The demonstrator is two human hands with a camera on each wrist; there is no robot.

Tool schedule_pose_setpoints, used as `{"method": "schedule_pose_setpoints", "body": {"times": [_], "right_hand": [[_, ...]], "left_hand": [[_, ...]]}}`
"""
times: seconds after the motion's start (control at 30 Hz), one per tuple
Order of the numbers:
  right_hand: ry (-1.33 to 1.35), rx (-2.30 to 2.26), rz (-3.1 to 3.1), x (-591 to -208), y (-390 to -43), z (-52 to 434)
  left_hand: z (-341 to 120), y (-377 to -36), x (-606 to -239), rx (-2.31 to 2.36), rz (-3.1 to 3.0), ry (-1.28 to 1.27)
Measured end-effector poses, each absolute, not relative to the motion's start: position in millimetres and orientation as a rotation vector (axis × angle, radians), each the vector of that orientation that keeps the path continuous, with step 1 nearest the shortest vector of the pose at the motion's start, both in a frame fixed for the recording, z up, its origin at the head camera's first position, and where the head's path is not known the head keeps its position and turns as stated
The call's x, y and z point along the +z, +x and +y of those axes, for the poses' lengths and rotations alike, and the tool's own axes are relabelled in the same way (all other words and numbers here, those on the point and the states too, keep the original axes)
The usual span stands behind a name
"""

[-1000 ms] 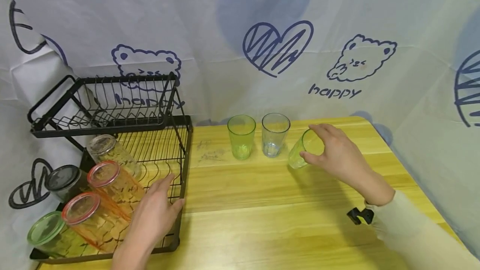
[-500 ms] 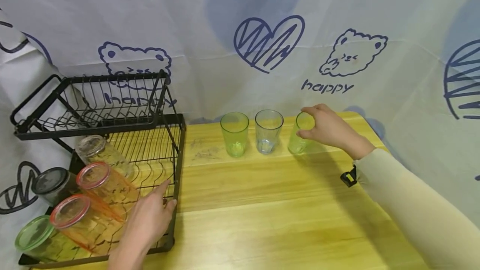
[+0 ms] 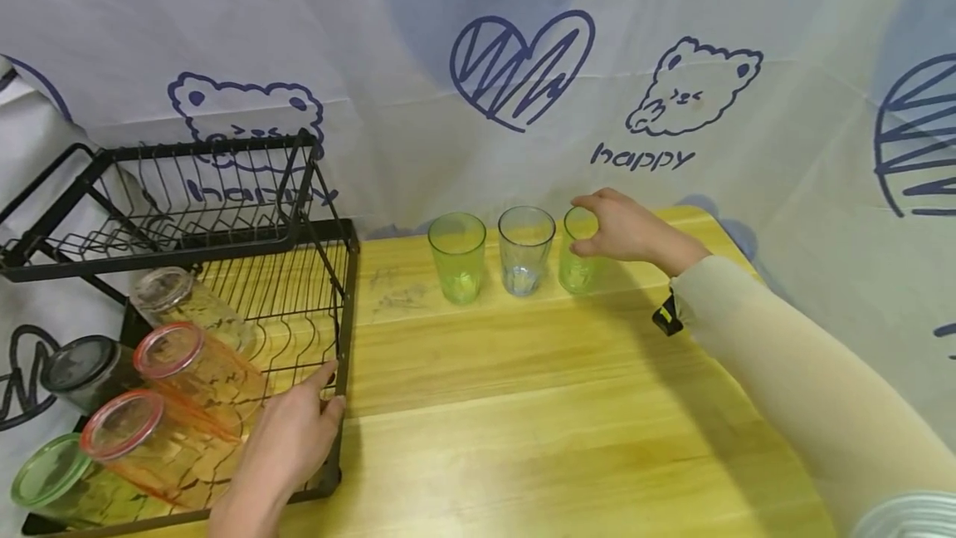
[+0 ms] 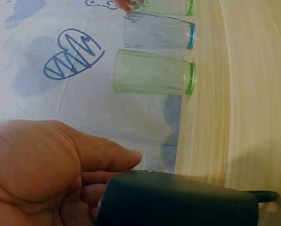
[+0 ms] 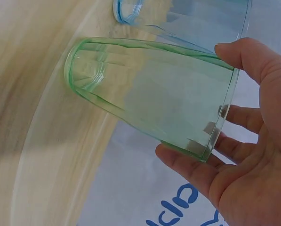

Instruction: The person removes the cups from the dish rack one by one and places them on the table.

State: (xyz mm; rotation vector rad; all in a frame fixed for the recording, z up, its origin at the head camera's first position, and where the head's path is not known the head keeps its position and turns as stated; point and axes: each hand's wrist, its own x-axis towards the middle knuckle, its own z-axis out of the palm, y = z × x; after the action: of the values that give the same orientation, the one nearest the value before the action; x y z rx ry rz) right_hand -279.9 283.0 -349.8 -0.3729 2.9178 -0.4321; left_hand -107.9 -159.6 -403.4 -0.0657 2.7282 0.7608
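Observation:
My right hand (image 3: pixel 623 227) grips a clear green glass (image 5: pixel 149 94) near its rim, thumb on one side and fingers on the other. That glass stands upright at the right end of a row, beside a clear blue glass (image 3: pixel 526 256) and a second green glass (image 3: pixel 458 260). My left hand (image 3: pixel 287 438) lies at the right side of a black dish rack (image 3: pixel 345 297), index finger extended and thumb apart. In the left wrist view, a dark part of the rack (image 4: pixel 178 200) covers some of its fingers.
Several upside-down tumblers lean in the rack's lower tier, among them an orange glass (image 3: pixel 127 430), a dark grey glass (image 3: pixel 82 368) and a green glass (image 3: pixel 56 476). A printed cloth (image 3: pixel 403 131) hangs behind the wooden table (image 3: pixel 523 422). A ribbed, clear round thing (image 3: pixel 914 515) shows at the lower right corner.
My right hand has brought its green glass from a tilt to upright and moved it left, closer to the blue glass. The left hand stays by the rack. The head view has shifted slightly.

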Motion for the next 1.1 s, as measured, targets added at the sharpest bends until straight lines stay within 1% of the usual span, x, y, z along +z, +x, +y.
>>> {"method": "schedule_pose_setpoints", "body": {"times": [0.3,0.67,0.8,0.93,1.1], "right_hand": [[-0.35,-0.45,2.874,-346.5,-287.0,279.6],[-0.313,-0.352,2.873,-345.4,-287.8,282.0],[-0.322,-0.386,2.87,-347.9,-288.3,281.7],[-0.321,-0.41,2.874,-349.8,-287.2,282.6],[-0.332,-0.428,2.878,-349.5,-285.8,282.9]], "left_hand": [[-160.0,-105.7,-403.9,0.754,2.701,-0.037],[-156.3,-102.6,-405.4,0.755,2.707,-0.016],[-155.2,-97.6,-407.6,0.718,2.732,0.074],[-154.9,-90.1,-412.8,0.635,2.762,0.221],[-157.1,-83.9,-418.3,0.614,2.816,0.301]]}}
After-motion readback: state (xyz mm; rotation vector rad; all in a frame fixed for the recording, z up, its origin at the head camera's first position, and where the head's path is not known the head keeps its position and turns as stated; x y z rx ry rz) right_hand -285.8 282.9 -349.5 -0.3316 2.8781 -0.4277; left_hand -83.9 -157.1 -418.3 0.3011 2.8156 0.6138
